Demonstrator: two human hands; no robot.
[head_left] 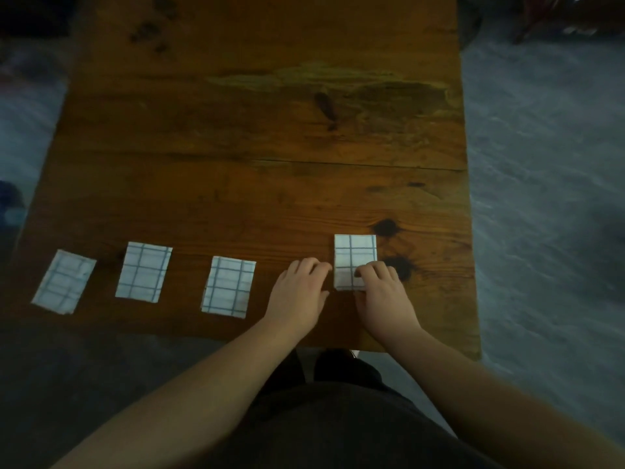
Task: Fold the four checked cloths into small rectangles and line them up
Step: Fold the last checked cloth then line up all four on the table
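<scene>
Wooden table [257,137]. Three folded cloths [143,272] lie left of the fingers, long axes running away from the person. The fourth cloth [355,253] points likewise, its near end pinched under the right hand [384,294]. The left hand [299,294] curls fingertips against its left edge, grip unclear.

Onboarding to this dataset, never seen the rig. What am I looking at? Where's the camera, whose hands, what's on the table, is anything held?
No robot: a person works with bare hands. The picture comes from a wide-angle camera on their head, looking down. On the brown wooden table lie four folded white cloths with blue checks, in a row: the far-left cloth, second cloth and third cloth lie free. The left hand sits beside the fourth cloth, fingers loosely curled; the right hand rests on its near end. Whether it pinches the cloth is unclear.
</scene>
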